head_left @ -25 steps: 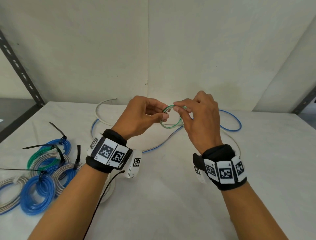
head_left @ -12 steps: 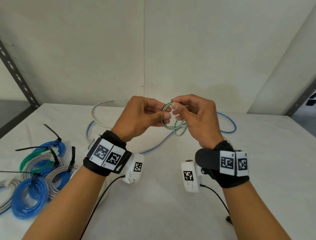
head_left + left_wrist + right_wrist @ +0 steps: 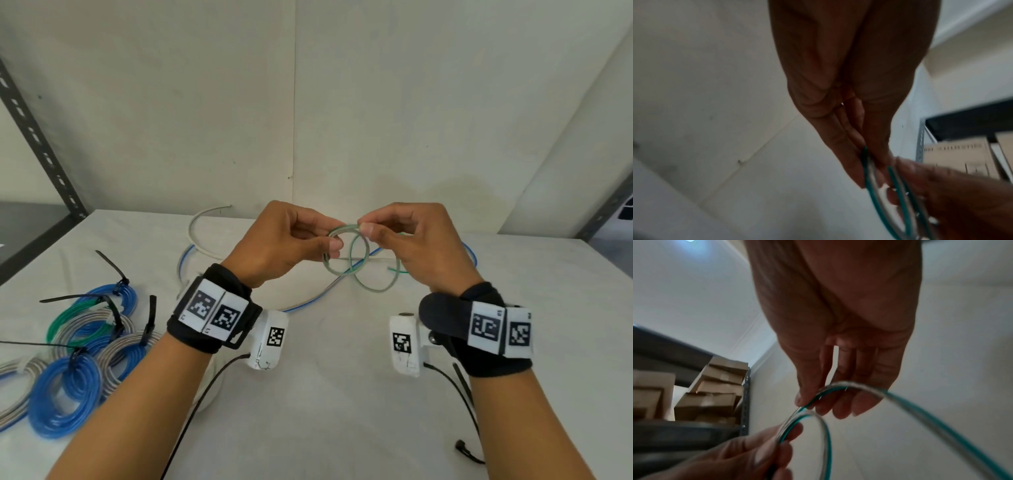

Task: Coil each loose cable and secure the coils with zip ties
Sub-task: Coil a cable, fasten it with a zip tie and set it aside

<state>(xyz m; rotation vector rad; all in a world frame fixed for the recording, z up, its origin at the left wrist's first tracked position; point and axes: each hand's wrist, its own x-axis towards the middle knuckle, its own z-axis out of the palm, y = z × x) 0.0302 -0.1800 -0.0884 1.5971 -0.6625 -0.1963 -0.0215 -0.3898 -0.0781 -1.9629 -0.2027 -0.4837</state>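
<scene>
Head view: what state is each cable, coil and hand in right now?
green cable: partly coiled, held above the table
left hand: pinching the green cable's loops
right hand: pinching the green cable's top
blue-striped cable: loose, uncoiled on table
finished coils: coiled, zip-tied

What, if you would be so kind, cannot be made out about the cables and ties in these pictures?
- Green and grey cable: where the left hand and right hand pinch it is covered by fingertips in the head view; both wrist views are blurred.
- Tied coils: the head view's left edge cuts some off.
- Blue and grey cable on the table: both hands hide its middle.
</scene>
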